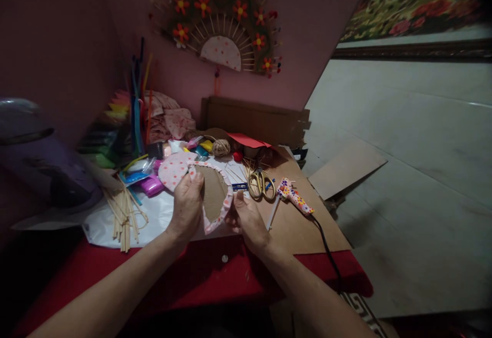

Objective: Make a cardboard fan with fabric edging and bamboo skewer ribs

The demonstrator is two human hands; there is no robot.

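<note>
Between my hands is a cardboard piece (213,192) with polka-dot fabric folded round its edge, its bare brown side facing me. My left hand (187,205) grips its left edge, the thumb lying on the cardboard. At the lower right edge, the fingers of my right hand (248,220) are closed on the fabric border. Behind it lies a round polka-dot piece (175,170). Gold-handled scissors (262,184) rest beyond my right hand, and a flower-patterned glue gun (295,197) lies to their right.
Wooden sticks (125,217) lie at left on white plastic (154,212). Twine (221,147), packets and pipe cleaners (136,102) stand behind. A black cord (326,245) crosses the brown board (319,230) over red cloth (161,286). A stick fan (221,53) hangs on the wall.
</note>
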